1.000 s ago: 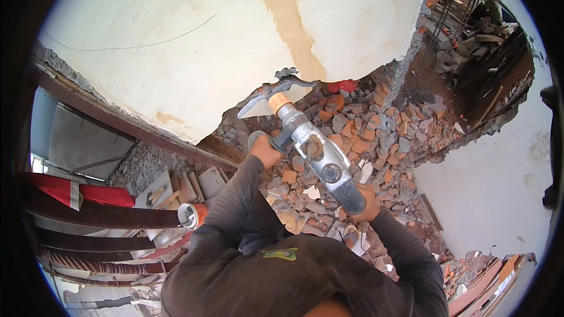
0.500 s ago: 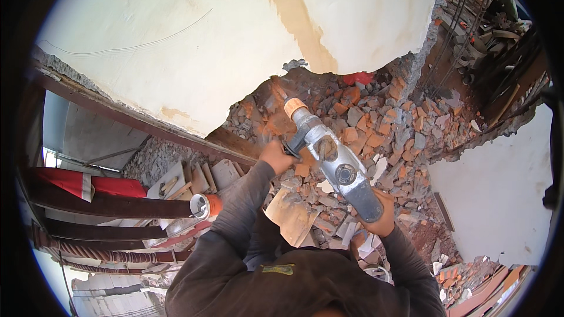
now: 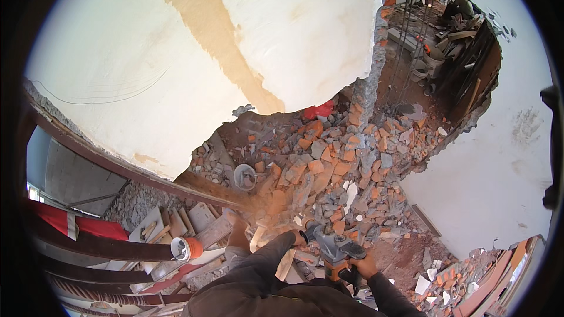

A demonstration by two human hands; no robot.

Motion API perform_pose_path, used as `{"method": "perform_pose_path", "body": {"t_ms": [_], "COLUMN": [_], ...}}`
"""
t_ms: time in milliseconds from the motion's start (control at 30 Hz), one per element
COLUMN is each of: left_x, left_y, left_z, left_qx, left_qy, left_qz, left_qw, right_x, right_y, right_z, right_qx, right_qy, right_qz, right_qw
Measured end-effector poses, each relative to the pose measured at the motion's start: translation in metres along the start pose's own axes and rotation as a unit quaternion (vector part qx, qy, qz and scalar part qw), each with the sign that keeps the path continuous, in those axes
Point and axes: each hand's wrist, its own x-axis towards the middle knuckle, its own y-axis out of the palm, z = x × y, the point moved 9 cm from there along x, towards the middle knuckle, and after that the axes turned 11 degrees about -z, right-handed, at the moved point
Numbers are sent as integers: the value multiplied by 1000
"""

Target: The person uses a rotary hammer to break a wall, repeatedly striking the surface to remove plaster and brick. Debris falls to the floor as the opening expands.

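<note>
A grey and orange rotary hammer [image 3: 335, 249] is held low and close to my body, over the rubble. My left hand [image 3: 298, 238] is closed around its side handle. At the rear grip, my right hand [image 3: 365, 265] is wrapped round the handle. The tool's tip is hard to make out against the debris. Ahead stands a white plastered wall [image 3: 294, 29] with a ragged broken lower edge, apart from the tool. Under it lies a heap of broken brick and mortar [image 3: 329, 158], with dust hanging at its near left side.
An orange and white bucket [image 3: 194, 248] stands at left beside wooden boards [image 3: 200, 217] and dark beams [image 3: 106, 246]. A pale bucket [image 3: 245, 177] sits among the rubble. Thin bars [image 3: 405, 29] hang in the jagged wall opening at right. Planks [image 3: 499, 282] lie at lower right.
The rotary hammer has come down and back toward my body, away from the wall's broken edge. Both hands have stayed on it. The view has shifted, showing more of the right-hand opening.
</note>
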Motion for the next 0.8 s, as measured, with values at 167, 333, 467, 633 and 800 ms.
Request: {"method": "perform_pose_path", "body": {"t_ms": [167, 333, 467, 633, 800], "left_x": [49, 80, 71, 33, 20], "left_y": [81, 97, 91, 95, 73], "left_z": [42, 43, 16, -36, -38], "left_qx": [113, 220, 225, 456, 361], "left_qy": [-65, -79, -43, 177, -21], "left_qz": [86, 127, 119, 106, 69], "left_qw": [988, 964, 966, 866, 930], "right_x": [-4, 29, 35, 18, 23], "right_y": [-42, -70, -77, -97, -119], "right_z": [-62, -84, -96, -106, -116], "right_qx": [3, 41, 54, 41, -58], "right_qy": [86, 64, 47, -3, -22], "right_qz": [-36, -9, 66, 35, -30], "right_qw": [996, 997, 995, 999, 998]}}
